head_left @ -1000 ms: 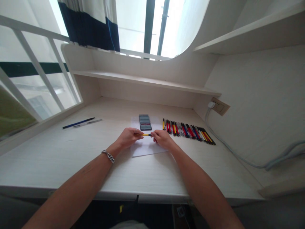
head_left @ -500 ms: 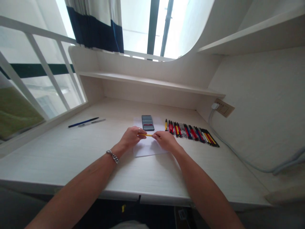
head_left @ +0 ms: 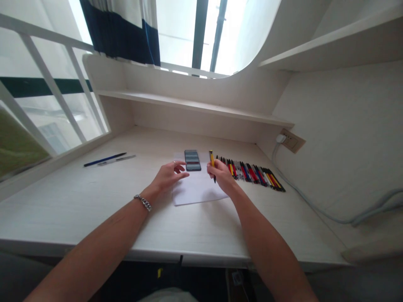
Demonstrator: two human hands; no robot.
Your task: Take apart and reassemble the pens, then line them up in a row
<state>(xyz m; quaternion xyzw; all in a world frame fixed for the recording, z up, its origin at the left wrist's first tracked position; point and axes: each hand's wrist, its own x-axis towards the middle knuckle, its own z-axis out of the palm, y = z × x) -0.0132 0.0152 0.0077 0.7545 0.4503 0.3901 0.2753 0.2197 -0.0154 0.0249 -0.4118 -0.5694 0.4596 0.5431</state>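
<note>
Yellow pen (head_left: 211,157) has swung from between both hands to near-upright in my right hand (head_left: 219,173), gripped tip-down above or on the paper (head_left: 198,192); contact unclear. Left hand (head_left: 170,175) let go: fingers spread, holding nothing, near the phone (head_left: 192,160). Reads as pen-readying; marking would need tip contact.

There are 2 hands (head_left: 222,174), 1 phone (head_left: 192,160) and 3 pens (head_left: 212,157) outside 1 pen row (head_left: 254,173).

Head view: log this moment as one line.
right hand: holds yellow pen over paper | left hand: open near phone | pen row: right of paper
</note>
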